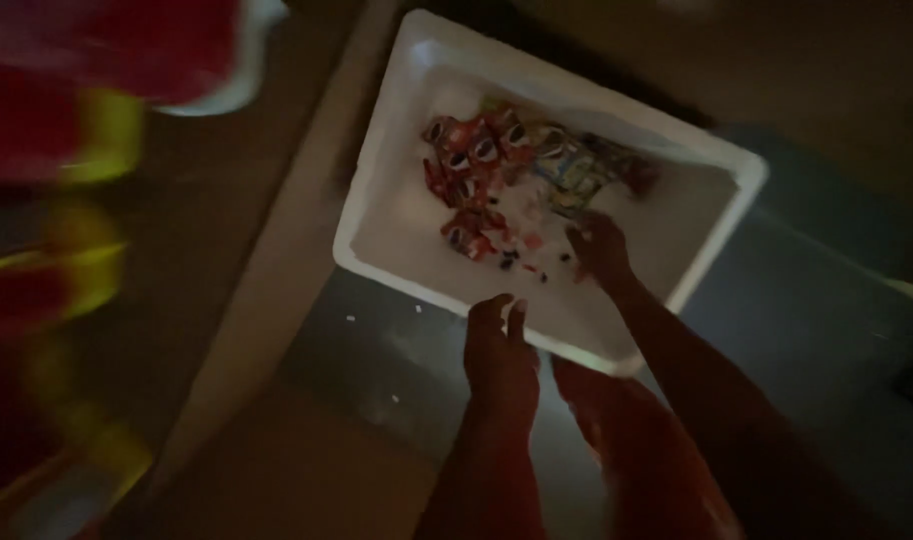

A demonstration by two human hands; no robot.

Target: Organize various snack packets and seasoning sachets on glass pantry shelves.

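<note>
dim light, view blurred by motion. white foam box, rectangular and shallow, sits tilted in the frame, its far corner toward the upper left.

packages: a heap of small snack packets lies in the far half of the box. most are red with round dark-and-white marks; a few yellowish and pale ones lie at the right of the heap. a few small dark crumbs or scraps lie on the white floor of the box just near of the heap. print too blurred to tell further.

hands: right hand is inside the box, at the near right edge of the heap, fingers curled down onto the packets; cannot tell whether it pinches one. left hand rests on the near rim of the box, fingers pressed together and pointing far, gripping nothing that shows. a red-clothed knee or leg shows between the forearms.

surface: the box rests on a grey floor; a pale band runs diagonally along its left side, brown surface beyond it. white specks dot the floor near the box.

left edge: blurred red and yellow shapes, kind not clear. a white rimmed object at the far left.
</note>
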